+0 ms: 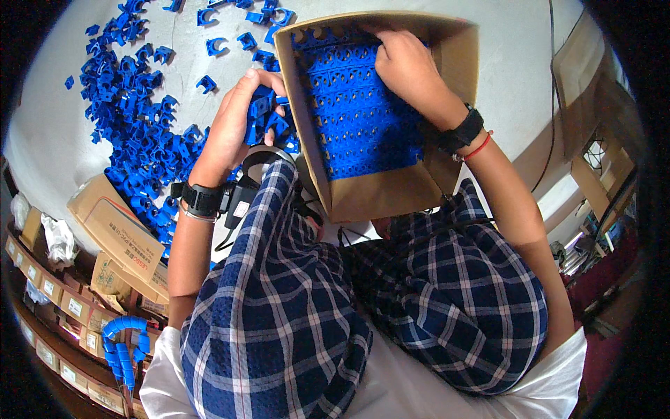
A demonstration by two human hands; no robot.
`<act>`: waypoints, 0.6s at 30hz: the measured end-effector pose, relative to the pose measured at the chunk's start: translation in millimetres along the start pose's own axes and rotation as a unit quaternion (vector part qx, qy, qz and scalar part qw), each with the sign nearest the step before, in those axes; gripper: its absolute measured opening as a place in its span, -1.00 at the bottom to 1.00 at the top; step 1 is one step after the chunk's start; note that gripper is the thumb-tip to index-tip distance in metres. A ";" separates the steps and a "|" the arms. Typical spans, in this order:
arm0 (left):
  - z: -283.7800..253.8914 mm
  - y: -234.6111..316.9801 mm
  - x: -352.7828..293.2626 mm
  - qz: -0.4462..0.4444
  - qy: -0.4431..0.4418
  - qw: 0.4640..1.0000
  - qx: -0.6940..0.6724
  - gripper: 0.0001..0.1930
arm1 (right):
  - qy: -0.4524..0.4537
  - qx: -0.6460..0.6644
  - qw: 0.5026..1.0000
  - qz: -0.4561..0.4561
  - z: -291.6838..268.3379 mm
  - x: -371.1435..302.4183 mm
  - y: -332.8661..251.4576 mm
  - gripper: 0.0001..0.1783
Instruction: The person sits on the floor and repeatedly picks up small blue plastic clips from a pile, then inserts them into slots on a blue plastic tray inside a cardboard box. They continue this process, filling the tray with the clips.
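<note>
A cardboard box (380,192) stands open before my knees. Rows of blue plastic pipe clips (349,108) lie packed side by side in it. My right hand (407,66) reaches into the box at its far wall, fingers curled together over the farthest row; whatever the fingertips hold is hidden. Just outside the box's left wall, my left hand (241,112) is closed around several loose blue pipe clips (262,115), its thumb uppermost and its fingers partly hidden behind them.
A large heap of loose blue pipe clips (132,105) spreads over the pale floor (209,66) at the left. Flattened cardboard (122,223) lies beside it. Shelves of small boxes (73,304) line the lower left, with a string of blue fittings (125,342). A cable (553,105) runs down the right.
</note>
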State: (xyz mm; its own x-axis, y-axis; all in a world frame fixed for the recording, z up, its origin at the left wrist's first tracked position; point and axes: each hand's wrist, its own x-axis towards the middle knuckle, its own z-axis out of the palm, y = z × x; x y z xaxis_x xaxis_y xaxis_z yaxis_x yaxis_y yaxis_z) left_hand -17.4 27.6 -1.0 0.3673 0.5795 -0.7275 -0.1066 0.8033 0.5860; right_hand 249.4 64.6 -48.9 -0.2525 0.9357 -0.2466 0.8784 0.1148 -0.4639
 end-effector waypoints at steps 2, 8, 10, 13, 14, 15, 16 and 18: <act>-0.2 0.1 0.2 -0.001 0.001 1.000 0.002 -0.51 | -0.007 0.000 1.000 -0.001 0.5 0.5 -1.9 -0.70; -0.4 0.6 0.5 -0.001 0.002 1.000 0.006 -0.51 | -0.004 0.005 1.000 -0.007 0.1 -0.6 -2.3 -0.69; -0.4 0.1 1.1 -0.005 0.005 1.000 0.006 -0.51 | -0.004 0.005 1.000 -0.010 0.3 -0.2 -1.5 -0.69; -0.6 -0.8 1.3 -0.010 0.014 1.000 0.007 -0.51 | 0.004 0.004 1.000 -0.019 1.0 0.3 -0.8 -0.69; -1.0 -1.0 1.5 -0.012 0.014 1.000 0.006 -0.51 | 0.004 0.006 1.000 -0.021 1.0 0.2 -0.7 -0.69; -1.2 -1.1 1.8 -0.015 0.014 1.000 0.005 -0.51 | 0.009 0.007 1.000 -0.024 1.0 -0.1 -0.6 -0.69; -1.5 -1.0 2.0 -0.015 0.011 1.000 0.004 -0.51 | 0.001 0.008 1.000 -0.021 1.0 -0.5 -0.6 -0.69; -2.0 -0.6 2.1 -0.022 0.009 1.000 0.003 -0.50 | 0.000 0.007 1.000 -0.026 1.0 -1.0 -0.9 -0.68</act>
State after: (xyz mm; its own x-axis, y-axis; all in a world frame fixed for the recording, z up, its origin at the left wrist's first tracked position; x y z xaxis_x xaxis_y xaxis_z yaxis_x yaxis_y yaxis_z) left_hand -18.4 28.7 -3.6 0.3547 0.5462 -0.7588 -0.0843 0.8270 0.5558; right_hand 248.5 63.3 -49.1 -0.2972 0.9285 -0.2225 0.8588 0.1582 -0.4872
